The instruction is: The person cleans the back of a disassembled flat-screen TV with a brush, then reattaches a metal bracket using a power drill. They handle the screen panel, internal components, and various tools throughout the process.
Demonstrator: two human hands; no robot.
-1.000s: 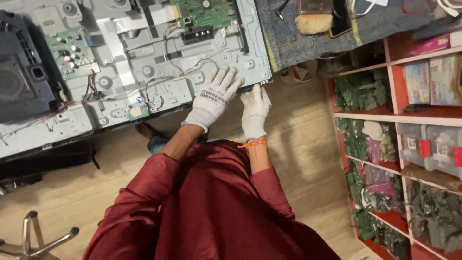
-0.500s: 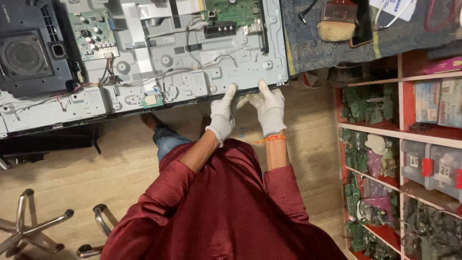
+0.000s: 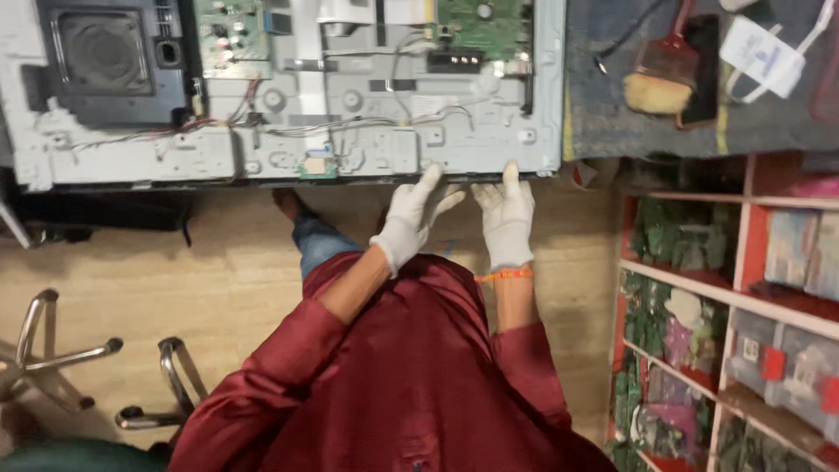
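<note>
Both white-gloved hands rest at the lower edge of the opened television back panel (image 3: pixel 288 131), which fills the upper left of the frame. The left hand (image 3: pixel 411 218) and right hand (image 3: pixel 507 214) lie with fingers spread, pinching nothing. A brush (image 3: pixel 660 83) lies on the counter (image 3: pixel 603 122) at upper right.

Clear plastic packages (image 3: pixel 786 367) on red shelves (image 3: pixel 743 301), right side.

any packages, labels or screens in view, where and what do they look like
Opened flat screen: back up on the bench, grey metal with green boards; both gloved hands at its near edge.
White tag: top right on dark mat, rectangular.
Clear boxes: red shelves at right, with red labels.
</note>
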